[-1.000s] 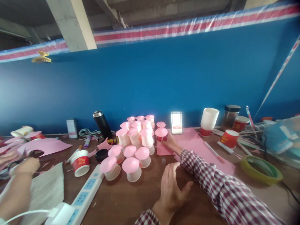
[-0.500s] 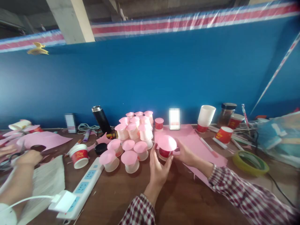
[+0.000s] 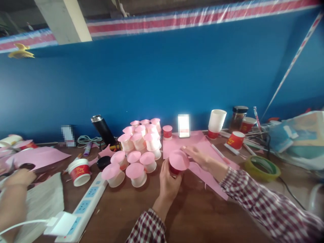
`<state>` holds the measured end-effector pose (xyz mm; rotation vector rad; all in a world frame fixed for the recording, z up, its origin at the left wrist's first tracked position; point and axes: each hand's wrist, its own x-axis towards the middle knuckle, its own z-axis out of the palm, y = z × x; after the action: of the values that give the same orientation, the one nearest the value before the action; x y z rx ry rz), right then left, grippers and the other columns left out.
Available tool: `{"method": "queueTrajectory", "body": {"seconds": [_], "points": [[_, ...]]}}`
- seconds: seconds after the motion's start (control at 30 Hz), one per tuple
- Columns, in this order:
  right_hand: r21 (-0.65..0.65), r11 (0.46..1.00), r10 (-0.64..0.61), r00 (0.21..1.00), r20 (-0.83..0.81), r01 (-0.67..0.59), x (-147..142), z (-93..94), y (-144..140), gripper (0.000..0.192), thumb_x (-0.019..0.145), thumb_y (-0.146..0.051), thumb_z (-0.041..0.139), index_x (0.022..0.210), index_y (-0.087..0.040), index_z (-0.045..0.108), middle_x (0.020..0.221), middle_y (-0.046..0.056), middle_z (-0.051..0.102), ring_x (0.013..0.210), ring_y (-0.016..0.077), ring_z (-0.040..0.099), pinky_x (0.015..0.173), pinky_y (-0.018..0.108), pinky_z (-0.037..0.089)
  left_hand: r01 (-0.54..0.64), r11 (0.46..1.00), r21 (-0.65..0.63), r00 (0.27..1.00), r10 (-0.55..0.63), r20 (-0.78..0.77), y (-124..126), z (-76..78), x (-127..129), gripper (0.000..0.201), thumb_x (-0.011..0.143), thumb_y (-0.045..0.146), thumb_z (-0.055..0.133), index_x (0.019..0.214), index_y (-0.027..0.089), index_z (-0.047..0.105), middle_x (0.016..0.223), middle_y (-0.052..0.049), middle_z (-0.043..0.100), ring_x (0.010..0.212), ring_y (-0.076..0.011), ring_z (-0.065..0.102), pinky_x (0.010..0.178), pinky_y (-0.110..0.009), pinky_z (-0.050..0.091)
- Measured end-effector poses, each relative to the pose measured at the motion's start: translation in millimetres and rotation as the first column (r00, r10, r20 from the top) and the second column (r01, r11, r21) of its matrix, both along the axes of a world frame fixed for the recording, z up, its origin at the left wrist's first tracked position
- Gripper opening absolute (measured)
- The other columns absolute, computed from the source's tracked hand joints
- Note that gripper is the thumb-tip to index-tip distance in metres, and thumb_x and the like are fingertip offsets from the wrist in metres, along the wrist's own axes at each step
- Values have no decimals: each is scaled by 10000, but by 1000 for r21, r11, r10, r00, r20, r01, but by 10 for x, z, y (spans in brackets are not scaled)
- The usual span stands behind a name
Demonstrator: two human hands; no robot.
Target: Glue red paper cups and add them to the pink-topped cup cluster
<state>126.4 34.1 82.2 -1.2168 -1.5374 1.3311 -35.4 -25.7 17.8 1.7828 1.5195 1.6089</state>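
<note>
My left hand is wrapped round a red paper cup, which is mostly hidden by the fingers and by the pink paper disc on its top. The disc is wider than the cup and tilts a little toward me. My right hand is open at the disc's far right edge, its fingers stretched out; whether the fingertips touch the paper I cannot tell. Left of my hands stand several paper cups topped with pink discs. A large pink paper sheet lies behind and beneath my right hand.
A power strip and a red-and-white cup lie to the left, near another person's hand. A black flask leans behind. On the right are stacked cups, a tape roll and a plastic bag.
My right hand has shifted from the cup's side up to the disc's far edge, its fingers straightened. The disc tilts more toward me. The whole view has swung slightly right.
</note>
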Motion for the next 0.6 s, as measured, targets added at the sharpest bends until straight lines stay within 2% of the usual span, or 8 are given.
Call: {"method": "queueTrajectory", "body": {"seconds": [0.13,0.37,0.6], "points": [[-38,999,8,1000,-5,-8,-126,-22,-49,320,801,-495,685,838,-184,625,855,43,668,793,175,626,626,262,519,-26,999,27,997,27,-70,-9,-31,6,474,726,182,710,1178,174,566,1031,-114,658,1015,-275,650,809,-397,570],[-31,999,-24,999,-37,23,-118,-22,-66,376,732,-538,736,770,-191,595,726,18,626,726,170,599,564,250,489,-28,998,59,995,34,-95,2,-41,17,468,726,187,700,1170,183,555,1024,-102,646,1007,-270,646,816,-395,566],[-62,998,-26,999,-32,24,-151,-17,-89,392,746,-558,708,748,-201,545,737,8,603,713,156,583,563,243,476,-44,997,63,995,49,-87,0,-54,22,470,736,192,695,1181,171,544,1031,-114,642,1016,-280,644,822,-413,564]]}}
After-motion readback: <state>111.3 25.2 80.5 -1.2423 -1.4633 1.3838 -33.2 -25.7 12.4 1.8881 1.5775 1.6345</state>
